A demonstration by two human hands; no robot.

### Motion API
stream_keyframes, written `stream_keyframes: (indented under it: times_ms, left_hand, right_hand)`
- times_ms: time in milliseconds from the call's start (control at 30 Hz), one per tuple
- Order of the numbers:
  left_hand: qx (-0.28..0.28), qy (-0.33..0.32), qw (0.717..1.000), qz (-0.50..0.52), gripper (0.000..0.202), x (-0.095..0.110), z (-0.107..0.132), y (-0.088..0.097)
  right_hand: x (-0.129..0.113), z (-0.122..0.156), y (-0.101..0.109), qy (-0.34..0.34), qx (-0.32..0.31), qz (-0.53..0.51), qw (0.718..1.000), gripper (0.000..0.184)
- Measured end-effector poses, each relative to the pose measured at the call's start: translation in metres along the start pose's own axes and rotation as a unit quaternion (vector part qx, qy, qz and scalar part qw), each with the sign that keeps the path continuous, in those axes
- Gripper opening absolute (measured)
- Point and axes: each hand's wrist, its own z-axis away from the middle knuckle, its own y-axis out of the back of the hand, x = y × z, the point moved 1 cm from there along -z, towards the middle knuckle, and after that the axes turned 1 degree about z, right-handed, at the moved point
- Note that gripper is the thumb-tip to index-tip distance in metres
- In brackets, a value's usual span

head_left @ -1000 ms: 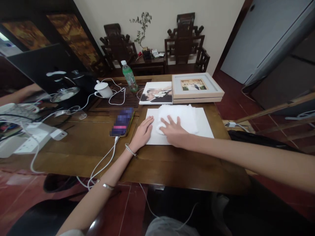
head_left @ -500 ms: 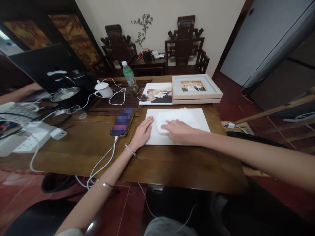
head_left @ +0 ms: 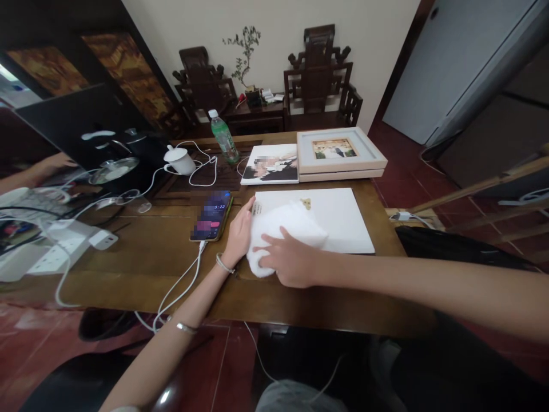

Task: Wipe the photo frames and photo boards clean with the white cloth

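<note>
A flat white panel (head_left: 343, 220) lies on the wooden table in front of me, with a small gold emblem near its far edge and tiny print at its far left corner. My right hand (head_left: 295, 257) presses a soft white cloth (head_left: 295, 220) down with bent, parted fingers. This cloth covers the panel's left part and hangs over its near edge. Along the panel's left edge rests my left hand (head_left: 240, 234), its fingers stretched out and holding nothing. Left of that hand is a phone (head_left: 212, 216) with a lit screen and a white cable plugged in.
Behind the panel lie a photo print (head_left: 270, 165) and framed pictures (head_left: 341, 154) in a stack. A green bottle (head_left: 225, 137), a white lidded cup (head_left: 180, 161), a glass-lidded pot (head_left: 115, 171) and a power strip (head_left: 64, 246) stand leftward among cables. Another person's arm (head_left: 38, 170) shows at far left.
My right hand has drawn the cloth toward me and left, over the panel's near edge. The gold emblem and print now show. My left hand has shifted slightly left and nearer, onto the panel's edge.
</note>
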Motion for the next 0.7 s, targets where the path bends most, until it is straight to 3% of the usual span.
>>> stream_keyframes:
  times_ms: [67, 133, 233, 300, 467, 600, 700]
  left_hand:
    - [-0.013, 0.007, 1.0, -0.015, 0.051, -0.002, 0.0, -0.002]
    - [-0.031, 0.01, 0.999, -0.042, 0.05, -0.004, 0.0, -0.005]
    - [-0.068, -0.001, 0.994, -0.083, 0.047, -0.007, 0.0, -0.008]
    - [-0.085, -0.013, 0.992, -0.095, 0.045, -0.008, 0.0, -0.008]
    - [-0.1, -0.026, 0.988, -0.11, 0.043, -0.009, -0.001, -0.007]
    - [-0.094, -0.021, 0.987, -0.128, 0.041, -0.01, -0.002, -0.006]
    - [-0.09, -0.02, 0.987, -0.129, 0.039, -0.01, -0.002, -0.006]
  right_hand:
    - [-0.002, 0.012, 0.011, -0.017, -0.039, -0.017, 0.999, 0.033]
    - [0.006, 0.018, 0.022, -0.079, -0.067, -0.033, 0.994, 0.032]
    - [0.034, 0.019, 0.034, -0.185, -0.085, -0.034, 0.979, 0.031]
    - [0.056, 0.012, 0.038, -0.224, -0.063, -0.013, 0.972, 0.032]
    - [0.094, -0.028, 0.039, -0.243, -0.001, -0.012, 0.97, 0.033]
    - [0.1, -0.06, 0.035, -0.219, 0.02, -0.036, 0.975, 0.033]
    - [0.102, -0.065, 0.037, -0.209, 0.029, -0.052, 0.976, 0.034]
